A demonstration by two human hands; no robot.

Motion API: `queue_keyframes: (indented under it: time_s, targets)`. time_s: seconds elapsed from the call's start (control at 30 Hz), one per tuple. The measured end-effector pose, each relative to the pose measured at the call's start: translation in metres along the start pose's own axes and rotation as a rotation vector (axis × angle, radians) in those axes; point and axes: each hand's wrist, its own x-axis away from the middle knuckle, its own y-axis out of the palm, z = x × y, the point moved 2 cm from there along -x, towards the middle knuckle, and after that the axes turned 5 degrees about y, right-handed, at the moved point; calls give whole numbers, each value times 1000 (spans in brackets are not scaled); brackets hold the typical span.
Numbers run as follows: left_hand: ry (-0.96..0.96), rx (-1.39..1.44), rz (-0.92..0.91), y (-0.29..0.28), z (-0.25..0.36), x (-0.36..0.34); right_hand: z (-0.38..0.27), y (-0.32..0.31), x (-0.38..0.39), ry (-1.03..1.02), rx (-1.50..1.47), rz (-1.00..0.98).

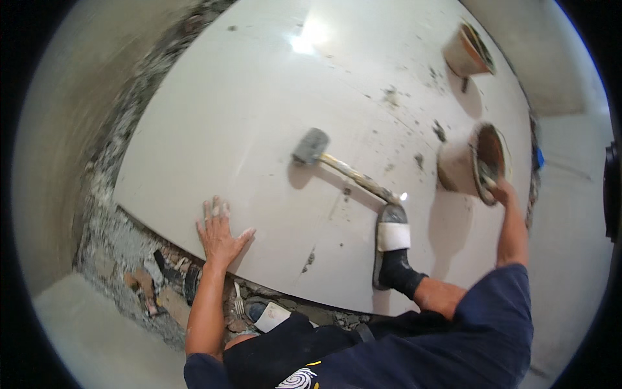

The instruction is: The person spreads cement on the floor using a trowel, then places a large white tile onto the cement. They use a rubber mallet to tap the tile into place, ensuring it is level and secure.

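Observation:
My left hand (219,235) lies flat with spread fingers on a large pale tile (259,175), near its front left edge. Grey smears mark its fingers. On the right, my right hand (501,192) reaches into the mouth of a dirty bucket (455,167). Its fingers are closed at the rim around something pale that I cannot make out, and grey material shows inside. A rubber mallet (312,146) with a worn wooden handle rests on the tile between my hands. The handle's end is beside my slippered foot (393,240).
A second bucket (468,53) stands farther back on the right. Bits of mortar (391,97) dot the tiled surface. Rubble (113,272) fills the gap along the left wall, with a fork (239,299) near my other slipper (269,316). A small blue object (540,158) is by the right wall.

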Motion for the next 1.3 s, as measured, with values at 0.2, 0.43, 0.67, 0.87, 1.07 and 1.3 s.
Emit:
queue_keyframes:
  time_s: [0.2,0.43,0.67,0.87,1.07,1.3]
  targets:
    - [-630,134,703,15,-177,43,135,-176,55,188,52,0]
    - [-1189,171,539,30,-301,67,-171,-343,161,-554,-102,563]
    - [-1156,-61,218,15,-274,46,-589,-416,195,-833,123,743]
    - [-1155,-94,47,-9,-267,43,-756,-450,220,-738,427,770]
    - [-1137,-29,86,-4,-272,44,-835,-450,219,-604,406,705]
    - [-988,-107,608,5,-275,48,-871,-445,329,-800,906,852]
